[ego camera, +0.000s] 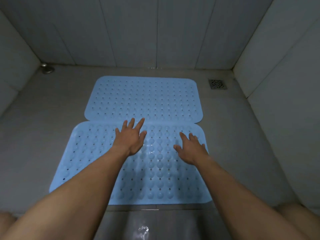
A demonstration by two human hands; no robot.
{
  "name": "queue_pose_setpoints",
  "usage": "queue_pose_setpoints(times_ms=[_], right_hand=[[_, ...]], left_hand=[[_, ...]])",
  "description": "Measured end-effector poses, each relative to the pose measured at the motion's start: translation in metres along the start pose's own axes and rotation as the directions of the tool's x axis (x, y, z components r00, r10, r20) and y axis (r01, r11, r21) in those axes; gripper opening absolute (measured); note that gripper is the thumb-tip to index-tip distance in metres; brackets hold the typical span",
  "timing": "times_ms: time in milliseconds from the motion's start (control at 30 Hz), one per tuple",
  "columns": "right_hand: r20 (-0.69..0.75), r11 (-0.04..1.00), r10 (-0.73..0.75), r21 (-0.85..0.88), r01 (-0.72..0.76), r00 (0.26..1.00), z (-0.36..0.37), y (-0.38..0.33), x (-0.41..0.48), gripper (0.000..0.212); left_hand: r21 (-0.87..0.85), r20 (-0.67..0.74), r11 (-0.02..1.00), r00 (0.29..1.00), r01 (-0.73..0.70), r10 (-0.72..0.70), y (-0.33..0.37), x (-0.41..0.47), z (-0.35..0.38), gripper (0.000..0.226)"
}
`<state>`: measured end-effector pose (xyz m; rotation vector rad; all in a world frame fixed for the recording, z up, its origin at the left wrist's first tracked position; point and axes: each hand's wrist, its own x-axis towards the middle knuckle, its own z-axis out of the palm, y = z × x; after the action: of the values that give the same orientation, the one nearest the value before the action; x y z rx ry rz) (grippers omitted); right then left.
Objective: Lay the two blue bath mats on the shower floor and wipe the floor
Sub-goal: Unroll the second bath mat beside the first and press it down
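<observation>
Both our hands lie wide and flat, left hand [130,137] and right hand [191,148], on the near blue perforated rubber mat [97,163]; the far blue perforated rubber mat [143,97] touches it on the grey shower floor [52,104].

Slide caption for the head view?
Left hand and right hand spread open over near blue bath mat, abutting far mat on shower floor.

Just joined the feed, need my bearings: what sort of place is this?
Most likely a shower stall: walls close in on three sides, a square drain sits in the floor at the far right, and two blue holed bath mats, far mat and near mat, lie one behind the other.
</observation>
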<state>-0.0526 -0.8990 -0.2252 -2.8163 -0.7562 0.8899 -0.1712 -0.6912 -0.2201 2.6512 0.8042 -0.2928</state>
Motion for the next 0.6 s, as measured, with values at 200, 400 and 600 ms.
queue_pose_setpoints(times_ms=[200,400,600], right_hand=[[-0.073,1.0,-0.002,-0.019,0.001,0.997,-0.136,-0.02,-0.052,0.069],[-0.129,0.998,0.037,0.047,-0.031,0.991,-0.296,-0.039,-0.13,0.069],[-0.169,0.997,0.05,0.06,-0.041,0.984,-0.472,-0.045,-0.228,0.07]], left_hand=[[0.0,-0.072,0.994,0.991,-0.113,0.113,0.058,-0.012,-0.136,0.058],[0.016,-0.082,0.973,0.97,-0.229,0.229,0.131,-0.04,-0.302,0.057],[0.01,-0.097,0.959,0.954,-0.283,0.283,0.232,-0.084,-0.474,0.055]])
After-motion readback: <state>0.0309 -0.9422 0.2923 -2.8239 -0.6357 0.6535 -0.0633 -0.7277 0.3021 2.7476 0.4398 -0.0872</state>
